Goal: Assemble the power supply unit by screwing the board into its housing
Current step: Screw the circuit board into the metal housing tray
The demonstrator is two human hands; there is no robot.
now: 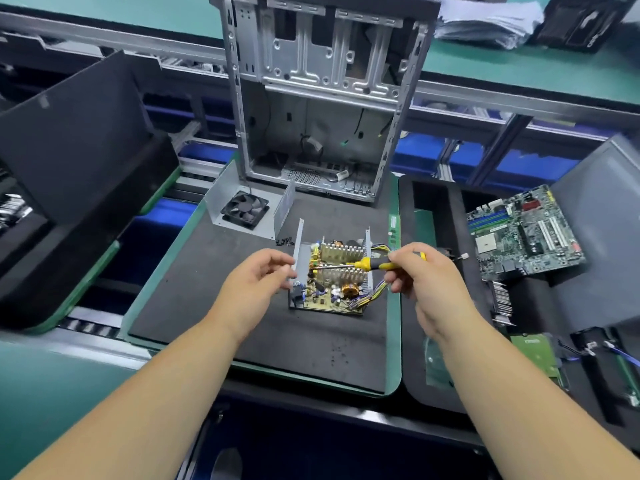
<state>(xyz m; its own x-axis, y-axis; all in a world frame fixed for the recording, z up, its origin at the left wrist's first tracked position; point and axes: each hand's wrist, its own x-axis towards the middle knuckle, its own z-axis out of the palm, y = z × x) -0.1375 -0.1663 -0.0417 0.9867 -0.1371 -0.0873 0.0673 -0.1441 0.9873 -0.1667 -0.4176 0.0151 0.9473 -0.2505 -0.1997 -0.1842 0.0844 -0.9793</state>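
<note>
Right hand (414, 271) grips the yellow screwdriver (367, 264), shaft lying level, tip pointing left over the power supply board (334, 289) (seated in its housing (298, 247)); left hand (258, 282) loosely curled, holding nothing

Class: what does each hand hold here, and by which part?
Right hand grips the screwdriver by its yellow handle. Whether the left hand holds anything cannot be told.

- Housing (298, 249): bare sheet metal, dull grey.
- Board (329, 299): matt yellowish laminate with ribbed metal heatsinks (341, 252) and a glossy copper coil (349, 289).
- Screwdriver (367, 264): glossy yellow-and-black plastic handle, bright metal shaft.
- Work mat (214, 292): matt black foam, slightly rough.
- Computer case (322, 64): unpainted stamped metal.
</note>
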